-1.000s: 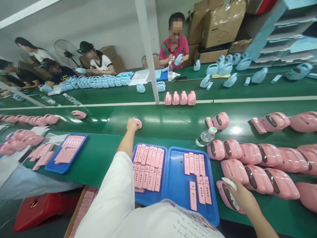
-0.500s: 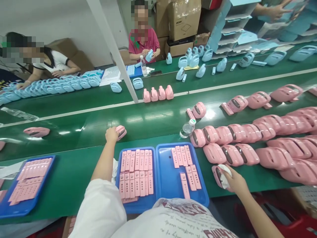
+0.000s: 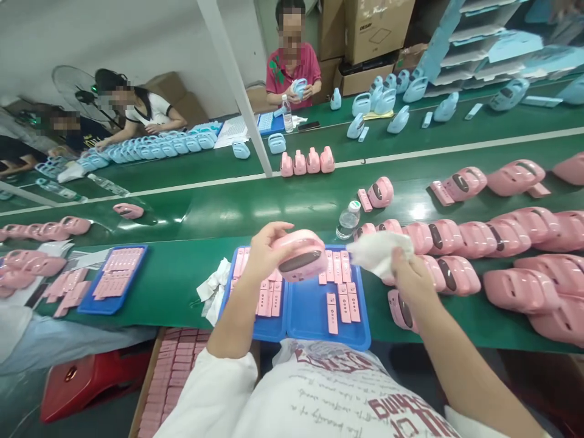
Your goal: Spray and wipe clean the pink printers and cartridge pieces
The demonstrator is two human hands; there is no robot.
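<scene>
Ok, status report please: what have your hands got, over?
Left hand grips pink device shell. Right hand holds white cloth, apart from shell. Blue tray of pink strips underneath.

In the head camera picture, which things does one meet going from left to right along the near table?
blue tray of pink strips → crumpled white rag → left hand → pink casing it holds → white wipe → right hand → rows of pink casings

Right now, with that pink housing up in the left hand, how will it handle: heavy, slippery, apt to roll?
Probably light: the left hand holds the pink housing aloft by its edges. Its glossy, rounded shell looks slippery. Set down, it should sit steady, as the other housings on the green table do.
</scene>
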